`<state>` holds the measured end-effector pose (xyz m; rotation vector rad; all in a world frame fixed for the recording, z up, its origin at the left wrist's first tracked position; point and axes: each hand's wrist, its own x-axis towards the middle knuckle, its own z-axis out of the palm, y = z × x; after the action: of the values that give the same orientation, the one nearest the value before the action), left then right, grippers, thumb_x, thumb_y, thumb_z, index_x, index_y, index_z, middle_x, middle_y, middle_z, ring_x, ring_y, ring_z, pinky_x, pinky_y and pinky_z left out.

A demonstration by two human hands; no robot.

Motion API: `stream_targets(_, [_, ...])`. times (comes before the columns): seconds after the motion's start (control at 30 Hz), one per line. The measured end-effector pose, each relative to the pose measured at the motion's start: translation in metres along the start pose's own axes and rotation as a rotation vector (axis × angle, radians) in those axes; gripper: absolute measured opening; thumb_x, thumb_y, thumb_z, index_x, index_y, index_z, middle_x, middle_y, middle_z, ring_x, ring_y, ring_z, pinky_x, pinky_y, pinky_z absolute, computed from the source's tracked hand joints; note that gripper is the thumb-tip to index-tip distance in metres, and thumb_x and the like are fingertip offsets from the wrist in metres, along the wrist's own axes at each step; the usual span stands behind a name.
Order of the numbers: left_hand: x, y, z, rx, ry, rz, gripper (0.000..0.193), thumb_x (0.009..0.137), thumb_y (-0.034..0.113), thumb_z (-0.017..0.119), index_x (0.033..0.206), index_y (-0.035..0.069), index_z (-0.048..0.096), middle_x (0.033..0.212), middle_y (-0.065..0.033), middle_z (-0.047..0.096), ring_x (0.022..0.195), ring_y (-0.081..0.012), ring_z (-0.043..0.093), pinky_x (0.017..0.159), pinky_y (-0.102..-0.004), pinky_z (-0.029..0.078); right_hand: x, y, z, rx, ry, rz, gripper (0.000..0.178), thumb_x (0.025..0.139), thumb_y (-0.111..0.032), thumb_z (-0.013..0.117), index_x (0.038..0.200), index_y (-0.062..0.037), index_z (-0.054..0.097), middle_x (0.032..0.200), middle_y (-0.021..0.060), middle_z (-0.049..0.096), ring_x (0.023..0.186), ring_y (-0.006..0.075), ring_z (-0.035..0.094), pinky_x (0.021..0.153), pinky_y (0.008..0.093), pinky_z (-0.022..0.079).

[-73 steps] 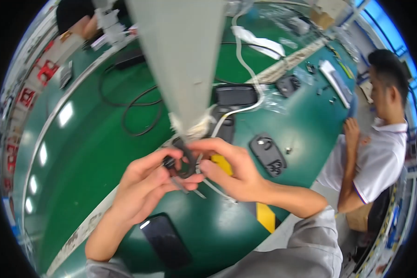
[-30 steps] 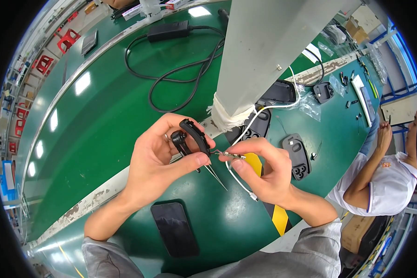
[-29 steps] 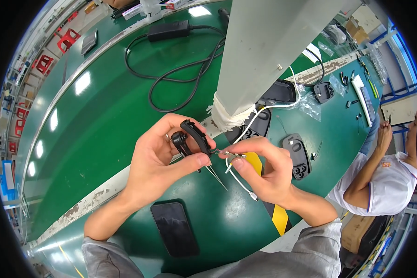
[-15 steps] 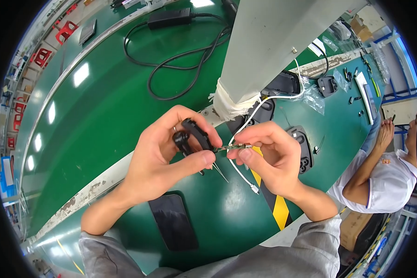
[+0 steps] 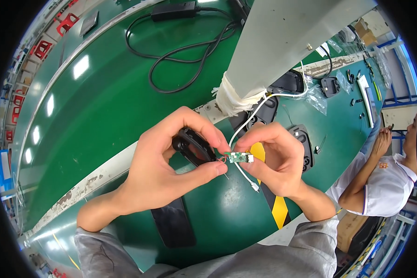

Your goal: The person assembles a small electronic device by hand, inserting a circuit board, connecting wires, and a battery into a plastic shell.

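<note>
My left hand [image 5: 160,164] is closed around a small black plastic housing [image 5: 194,147], with its thumb and index fingertips close to thin reddish wires [image 5: 223,159]. These wires run to a narrow green circuit board [image 5: 238,157] with pale and metal parts on it. Between the thumb and fingers of my right hand [image 5: 280,160] the board's right end is pinched, its face turned up. A thin pin-like wire end shows below the left thumb. What lies deeper in the left palm is hidden.
A dark smartphone [image 5: 173,224] lies below my left wrist. The plug of a white cable [image 5: 255,186] rests beyond the board, beside yellow-black tape [image 5: 279,211]. A grey post [image 5: 282,41] rises ahead. Black cases [image 5: 302,139] lie right; a co-worker [image 5: 380,190] sits beyond.
The circuit board has turned from edge-on to show its flat face. The black housing has rotated in my left hand, and the small black rounded piece there is now mostly covered.
</note>
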<state>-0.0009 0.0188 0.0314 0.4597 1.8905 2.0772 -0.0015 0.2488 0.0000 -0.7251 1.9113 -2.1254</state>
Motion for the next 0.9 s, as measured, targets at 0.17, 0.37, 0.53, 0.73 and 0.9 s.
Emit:
stream_targets(0.17, [-0.0053,0.0035,0.0043,0.171,0.041,0.198,0.027,0.08,-0.007,0.074,0.101,0.001,0.059,0.099,-0.0078,0.066,0.088,-0.0112,0.067,0.074,-0.0249,0.055,0.0093,0.0021,0.0009,-0.085,-0.059,-0.194,0.037,0.076,0.007,0.076,0.111,0.002,0.065,0.1,0.0095,0.068,0.091,0.0213,0.061,0.084,0.0339,0.047])
stream_targets(0.37, [-0.0061,0.007,0.0024,0.357,-0.024,0.313,0.036,0.076,-0.013,0.076,0.1,0.001,0.053,0.094,-0.0133,0.063,0.084,-0.017,0.067,0.073,-0.0271,0.054,0.011,0.0018,0.0003,-0.188,-0.114,-0.31,0.036,0.072,0.006,0.08,0.106,0.0012,0.067,0.099,0.0103,0.071,0.091,0.0235,0.061,0.085,0.0359,0.047])
stream_targets(0.53, [-0.0081,0.0052,0.0077,0.304,0.037,0.315,0.03,0.076,-0.011,0.076,0.097,0.0,0.058,0.092,-0.0113,0.065,0.081,-0.0163,0.066,0.07,-0.0266,0.054,0.0058,0.0044,0.0012,-0.163,-0.051,-0.265,0.024,0.08,0.0,0.075,0.101,0.0025,0.065,0.092,0.0126,0.068,0.089,0.026,0.059,0.081,0.0378,0.045])
stream_targets(0.73, [-0.0071,0.0101,0.0031,0.381,-0.016,0.326,0.037,0.074,-0.013,0.077,0.099,0.001,0.054,0.093,-0.0132,0.063,0.082,-0.0165,0.066,0.071,-0.0261,0.053,0.0049,0.003,0.0001,-0.16,-0.052,-0.244,0.016,0.084,0.002,0.068,0.1,0.0035,0.064,0.088,0.0114,0.068,0.084,0.0238,0.058,0.078,0.0363,0.045])
stream_targets(0.9, [-0.0082,0.0096,0.0034,0.384,-0.015,0.307,0.037,0.074,-0.013,0.076,0.1,0.001,0.053,0.093,-0.0139,0.063,0.082,-0.0169,0.066,0.072,-0.0264,0.053,0.0023,0.0008,0.0029,-0.052,-0.016,-0.103,0.011,0.088,-0.001,0.065,0.098,0.0035,0.062,0.082,0.0112,0.067,0.082,0.0215,0.056,0.077,0.035,0.045])
